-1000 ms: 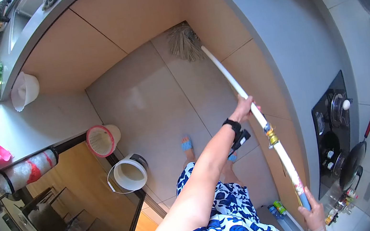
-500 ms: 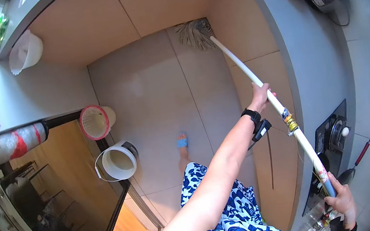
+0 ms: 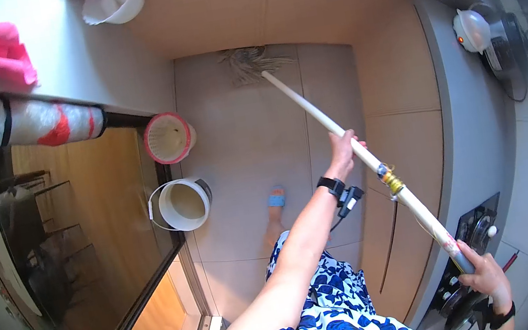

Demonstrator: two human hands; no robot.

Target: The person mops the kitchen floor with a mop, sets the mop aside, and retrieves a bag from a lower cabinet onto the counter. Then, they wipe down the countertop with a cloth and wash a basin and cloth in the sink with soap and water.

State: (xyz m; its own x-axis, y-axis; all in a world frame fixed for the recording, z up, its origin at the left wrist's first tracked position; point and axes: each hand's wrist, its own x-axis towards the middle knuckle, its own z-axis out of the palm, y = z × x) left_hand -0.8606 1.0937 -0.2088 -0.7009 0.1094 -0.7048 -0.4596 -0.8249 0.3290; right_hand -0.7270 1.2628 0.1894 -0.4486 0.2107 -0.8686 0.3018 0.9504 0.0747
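Observation:
A mop (image 3: 308, 105) with a long white pole slants across the view. Its grey string head (image 3: 249, 65) lies on the tiled floor against the base of the far cabinet. My left hand (image 3: 344, 154) is closed around the middle of the pole, just above a yellow wrapped binding (image 3: 391, 181). Around the blue-grey top end of the pole, my right hand (image 3: 485, 276) is closed, near the stove side of the counter. Both wrists wear black bands, and a small black device hangs at the left one.
Left on the floor stand a white bucket (image 3: 185, 204) of cloudy water and a basket with a pink rim (image 3: 170, 138). A glass door (image 3: 89, 213) borders that side. Along the right runs a counter (image 3: 470, 111) with a cooktop (image 3: 477, 224). My foot wears a blue slipper (image 3: 276, 199).
The mop head has moved left along the far cabinet base, out of the right corner. Both hands keep their hold, and the left has shifted left with the pole. The view has turned.

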